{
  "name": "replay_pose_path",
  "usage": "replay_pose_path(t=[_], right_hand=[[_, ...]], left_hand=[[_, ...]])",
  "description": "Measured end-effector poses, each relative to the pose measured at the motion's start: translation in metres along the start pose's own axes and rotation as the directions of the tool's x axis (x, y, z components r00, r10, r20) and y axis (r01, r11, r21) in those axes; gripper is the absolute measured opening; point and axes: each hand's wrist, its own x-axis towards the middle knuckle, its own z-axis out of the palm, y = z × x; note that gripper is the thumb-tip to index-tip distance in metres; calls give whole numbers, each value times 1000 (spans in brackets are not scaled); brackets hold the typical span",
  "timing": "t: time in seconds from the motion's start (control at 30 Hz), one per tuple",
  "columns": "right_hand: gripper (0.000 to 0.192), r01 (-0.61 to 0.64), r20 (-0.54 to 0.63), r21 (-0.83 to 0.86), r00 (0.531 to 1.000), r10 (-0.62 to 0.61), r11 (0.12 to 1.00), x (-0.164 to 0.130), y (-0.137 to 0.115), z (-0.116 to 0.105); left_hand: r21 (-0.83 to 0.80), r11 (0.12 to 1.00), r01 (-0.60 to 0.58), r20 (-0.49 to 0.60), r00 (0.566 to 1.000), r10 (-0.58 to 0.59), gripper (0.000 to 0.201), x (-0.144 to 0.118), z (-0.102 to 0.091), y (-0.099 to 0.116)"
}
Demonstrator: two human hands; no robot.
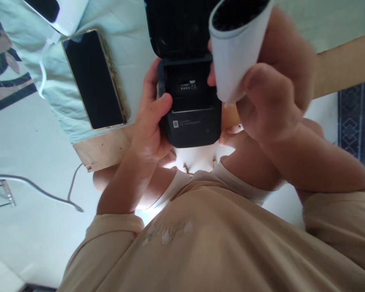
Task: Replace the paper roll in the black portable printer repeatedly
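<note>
A small black label printer is gripped at its left side by my left hand, the thumb lying on its rim. Its lid stands raised, and the bay inside shows a small printed marking. Above the printer's right side, my right hand is closed round a white paper roll, tilted with its dark hollow end upward. The roll covers part of the printer's right edge, and some of my right fingers are hidden behind it.
A phone with a dark screen lies left of the printer on the pale green cloth. A white device with a cable is at the upper left. The table's wooden edge runs in front of my legs.
</note>
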Motion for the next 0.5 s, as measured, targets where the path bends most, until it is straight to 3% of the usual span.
replay_pose_path(t=[0.1, 0.17, 0.27, 0.37, 0.43, 0.5], right_hand=[[37, -48, -28, 6, 998, 48, 999, -2, -11, -7], [46, -216, -34, 98, 975, 221, 971, 5, -18, -11], [26, -523, 19, 227, 846, 534, 821, 21, -28, -14], [27, -655, 109, 237, 752, 650, 718, 30, -30, -17], [39, -660, 168, 223, 751, 638, 718, 27, -24, -20], [50, -556, 225, 205, 828, 514, 806, 18, -17, -23]], left_hand=[[-5, 1000, 29, 32, 999, -29, 29, -1, 2, 3], [-29, 999, 44, 68, 997, -42, 27, 1, 2, 5], [-64, 996, 54, 110, 993, -47, 28, 4, 1, 4], [-74, 994, 74, 152, 986, -62, 28, 7, -1, 2], [-85, 993, 84, 144, 987, -71, 26, 7, -1, 2], [-106, 992, 76, 126, 990, -62, 27, 8, -2, 2]])
